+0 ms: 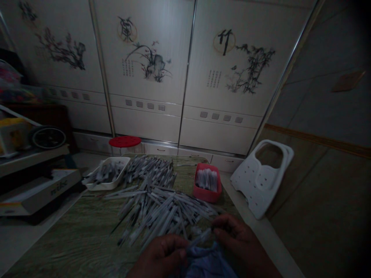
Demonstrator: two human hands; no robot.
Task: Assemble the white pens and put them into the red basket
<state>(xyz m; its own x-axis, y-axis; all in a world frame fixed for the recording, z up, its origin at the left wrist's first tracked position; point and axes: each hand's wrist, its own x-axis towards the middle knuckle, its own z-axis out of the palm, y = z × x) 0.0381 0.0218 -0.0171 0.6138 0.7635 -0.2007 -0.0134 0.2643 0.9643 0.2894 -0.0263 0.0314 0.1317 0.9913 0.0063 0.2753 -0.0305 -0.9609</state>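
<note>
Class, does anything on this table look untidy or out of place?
Yes: the heap of slim pen-like pieces sprawls across the table at many angles, unlike the neat bundle in the pink bin.

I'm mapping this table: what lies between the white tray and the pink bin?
In the head view, a pile of slim pen-like pieces beside the white tray, then a strip of tabletop before the pink bin.
</note>
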